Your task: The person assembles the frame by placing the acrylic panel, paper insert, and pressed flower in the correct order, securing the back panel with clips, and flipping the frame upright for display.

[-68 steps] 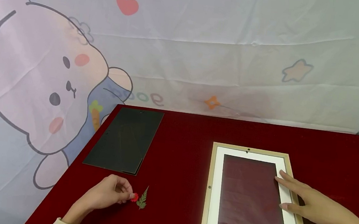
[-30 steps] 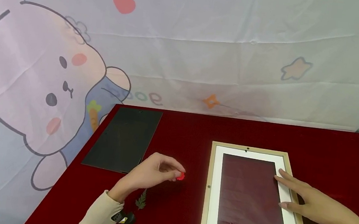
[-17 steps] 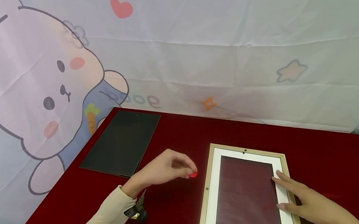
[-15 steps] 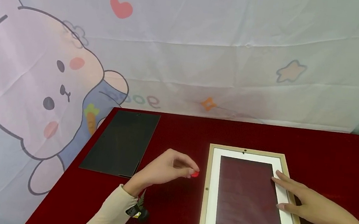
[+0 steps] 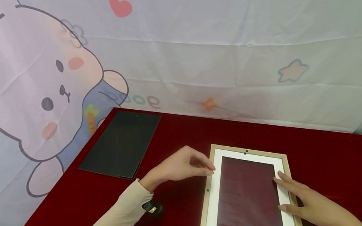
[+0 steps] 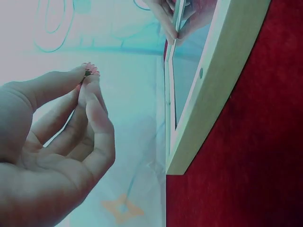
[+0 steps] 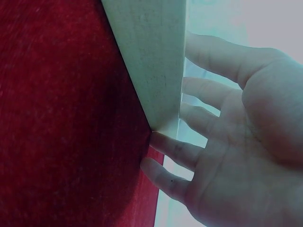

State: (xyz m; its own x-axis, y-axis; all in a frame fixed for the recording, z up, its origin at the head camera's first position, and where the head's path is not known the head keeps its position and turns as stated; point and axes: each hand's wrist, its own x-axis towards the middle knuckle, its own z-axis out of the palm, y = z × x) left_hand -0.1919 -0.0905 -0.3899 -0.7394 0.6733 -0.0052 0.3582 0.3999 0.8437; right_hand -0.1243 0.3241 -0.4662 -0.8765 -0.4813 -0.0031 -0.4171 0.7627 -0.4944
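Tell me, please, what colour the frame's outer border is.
The border is pale tan, clearest in the head view.

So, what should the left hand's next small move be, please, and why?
Probably move the left hand rightward, bringing the red flower over the dark panel inside the frame: the flower is pinched near the frame's left border, while the right hand rests on the opposite edge.

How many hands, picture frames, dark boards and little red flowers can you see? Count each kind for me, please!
Hands: 2, the left hand and the right hand
Picture frame: 1
Dark board: 1
Red flower: 1, pinched in the left hand
Total: 5
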